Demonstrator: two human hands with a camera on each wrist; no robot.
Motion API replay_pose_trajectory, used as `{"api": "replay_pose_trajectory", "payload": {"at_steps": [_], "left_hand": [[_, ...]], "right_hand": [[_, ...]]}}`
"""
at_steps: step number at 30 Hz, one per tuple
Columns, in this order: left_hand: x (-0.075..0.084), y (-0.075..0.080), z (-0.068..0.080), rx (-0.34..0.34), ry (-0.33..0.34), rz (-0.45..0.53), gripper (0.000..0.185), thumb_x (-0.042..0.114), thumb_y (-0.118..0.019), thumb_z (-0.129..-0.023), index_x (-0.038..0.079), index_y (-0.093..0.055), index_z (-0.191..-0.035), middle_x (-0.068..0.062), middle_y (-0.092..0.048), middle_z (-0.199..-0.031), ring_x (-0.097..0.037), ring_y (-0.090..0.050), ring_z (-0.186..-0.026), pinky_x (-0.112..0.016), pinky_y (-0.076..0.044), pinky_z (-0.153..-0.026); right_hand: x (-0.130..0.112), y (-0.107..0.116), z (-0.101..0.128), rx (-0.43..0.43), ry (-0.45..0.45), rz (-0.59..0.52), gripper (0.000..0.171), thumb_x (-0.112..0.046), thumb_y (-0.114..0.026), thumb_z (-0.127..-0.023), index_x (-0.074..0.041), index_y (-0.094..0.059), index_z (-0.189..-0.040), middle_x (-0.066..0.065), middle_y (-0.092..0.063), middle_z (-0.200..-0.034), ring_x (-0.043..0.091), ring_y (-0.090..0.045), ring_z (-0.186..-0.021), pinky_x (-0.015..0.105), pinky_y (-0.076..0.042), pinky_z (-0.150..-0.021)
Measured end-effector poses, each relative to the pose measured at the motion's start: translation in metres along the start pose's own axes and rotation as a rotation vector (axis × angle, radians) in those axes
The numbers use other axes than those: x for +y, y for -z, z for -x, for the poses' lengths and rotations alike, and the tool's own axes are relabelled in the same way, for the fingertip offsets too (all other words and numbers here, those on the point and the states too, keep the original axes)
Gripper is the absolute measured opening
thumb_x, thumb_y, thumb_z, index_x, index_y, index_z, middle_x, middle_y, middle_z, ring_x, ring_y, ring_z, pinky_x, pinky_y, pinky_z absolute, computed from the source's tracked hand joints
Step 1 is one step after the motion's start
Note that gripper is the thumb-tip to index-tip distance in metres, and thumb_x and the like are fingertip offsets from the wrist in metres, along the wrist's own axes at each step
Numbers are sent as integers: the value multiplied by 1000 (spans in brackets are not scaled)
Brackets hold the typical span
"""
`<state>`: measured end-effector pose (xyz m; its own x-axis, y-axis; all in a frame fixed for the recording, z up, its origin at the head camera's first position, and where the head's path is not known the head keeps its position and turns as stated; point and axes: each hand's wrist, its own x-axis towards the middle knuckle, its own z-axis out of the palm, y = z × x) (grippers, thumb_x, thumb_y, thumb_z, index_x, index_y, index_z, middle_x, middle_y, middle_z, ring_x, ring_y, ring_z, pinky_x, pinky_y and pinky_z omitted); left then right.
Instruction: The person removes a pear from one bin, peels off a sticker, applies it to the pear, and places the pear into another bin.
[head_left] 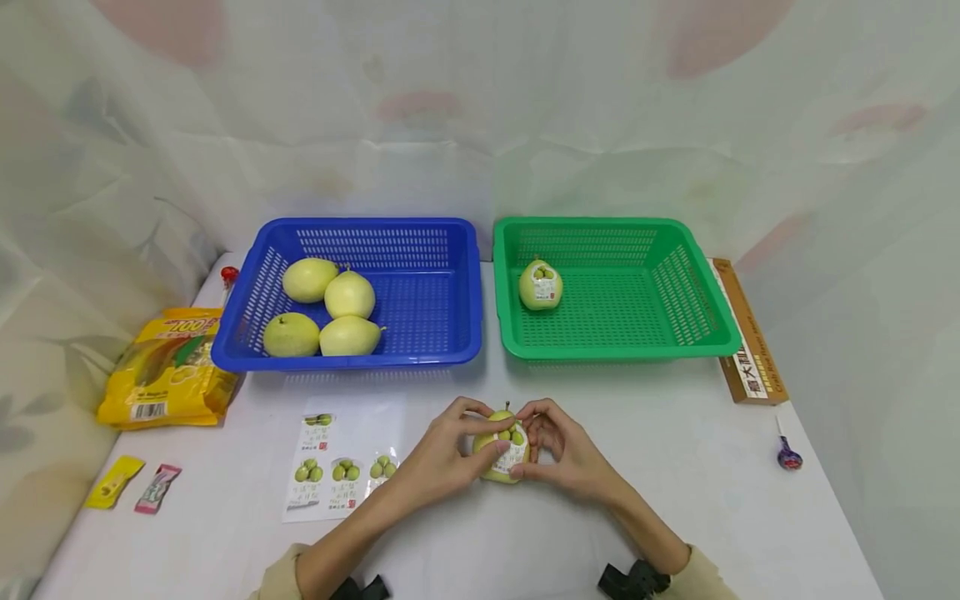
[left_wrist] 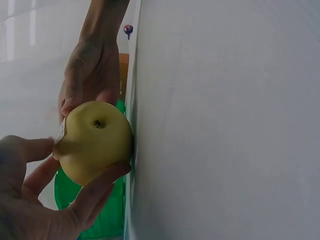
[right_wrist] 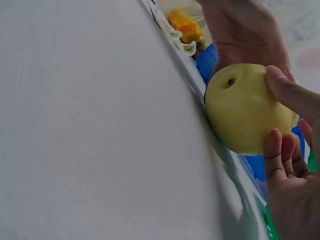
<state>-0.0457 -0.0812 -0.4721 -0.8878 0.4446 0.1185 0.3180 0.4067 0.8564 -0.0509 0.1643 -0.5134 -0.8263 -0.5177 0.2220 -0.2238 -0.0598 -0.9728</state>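
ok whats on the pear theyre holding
The pear has a stem and a label printed with green fruit. The left hand and right hand cover patches of it; what lies under their fingers can't be seen.

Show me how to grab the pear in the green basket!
Reach down from above, because the green basket's walls stand all round the pear. I'd hold its round sides, thumb opposite fingers, since it sits with its stem up. Best keep off the sticker on its front.
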Motion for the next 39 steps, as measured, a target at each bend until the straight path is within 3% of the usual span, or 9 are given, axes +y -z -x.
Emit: {"api": "replay_pose_trajectory", "payload": {"at_steps": [4, 10, 17, 19, 23, 27, 32, 35, 39], "left_hand": [[1, -3, -2, 80, 28, -3, 20, 18, -81, -98, 19, -85, -118, -3, -72, -117, -16, -68, -113, -38, -59, -104], [-1, -4, -4, 128, 35, 8, 16, 14, -80, -99, 15, -86, -114, -1, -72, -111, -17, -68, -110, -38, -59, -104], [-3, 0, -2, 46, 60, 17, 35, 21, -84, -95, 16, -80, -129, -7, -70, -128, -24, -67, -123, -47, -56, -113], [-2, 2, -2, 10, 69, 13, 44, 23, -88, -91, 16, -78, -133, -8, -68, -132, -26, -66, -127, -51, -55, -115], [-1, 4, -1, -42, 76, 10, 51, 24, -90, -90, 14, -74, -138, -9, -67, -137, -29, -65, -131, -53, -53, -118], [0, 6, -1, -74, 78, 18, 48, 20, -87, -93, 13, -74, -139, -10, -67, -140, -30, -64, -134, -53, -52, -120], [-2, 9, -3, -93, 71, 47, 41, 15, -78, -99, 8, -73, -138, -13, -68, -141, -32, -65, -135, -53, -53, -119], [-5, 11, -2, -109, 92, 96, 39, 17, -70, -105, 6, -66, -143, -17, -65, -146, -38, -66, -136, -55, -56, -116], [-7, 13, -1, -138, 180, 184, 44, 20, -60, -112, 7, -53, -153, -22, -57, -155, -47, -62, -140, -55, -60, -109]], "right_hand": [[-3, -3, 0, -8, 6, 43, 67, 4, -90, -84, -1, -52, -138, 16, -58, -120, 4, -55, -99, 20, -58, -79], [-7, -8, -7, 86, -127, 23, 33, -2, -71, -103, 1, -56, -131, 8, -58, -111, 4, -57, -98, 17, -55, -83], [-9, -12, -18, 156, -264, 27, 21, -7, -55, -110, 6, -59, -126, 5, -60, -104, 5, -57, -85, 22, -53, -69], [-10, -13, -20, 161, -274, 23, 22, -8, -53, -110, 5, -59, -126, 5, -60, -102, 5, -56, -82, 23, -51, -67], [-8, -12, -19, 121, -237, 12, 26, -8, -63, -107, 3, -57, -130, 3, -59, -107, 5, -56, -91, 18, -52, -76], [-4, -5, -11, 12, -119, -9, 51, 0, -79, -95, 0, -53, -139, 10, -54, -115, 7, -53, -99, 18, -53, -82], [-4, -4, -1, -40, 5, 226, 82, -12, -95, -84, -12, -50, -152, 12, -54, -133, 12, -53, -109, 28, -60, -81], [-8, -10, 0, -7, -16, 337, 82, -20, -97, -83, -19, -53, -153, 7, -55, -144, 13, -53, -120, 30, -63, -83], [-18, -16, -6, -27, -129, 275, 70, -23, -92, -89, -21, -58, -150, 9, -56, -151, 12, -60, -124, 31, -67, -85]]}}
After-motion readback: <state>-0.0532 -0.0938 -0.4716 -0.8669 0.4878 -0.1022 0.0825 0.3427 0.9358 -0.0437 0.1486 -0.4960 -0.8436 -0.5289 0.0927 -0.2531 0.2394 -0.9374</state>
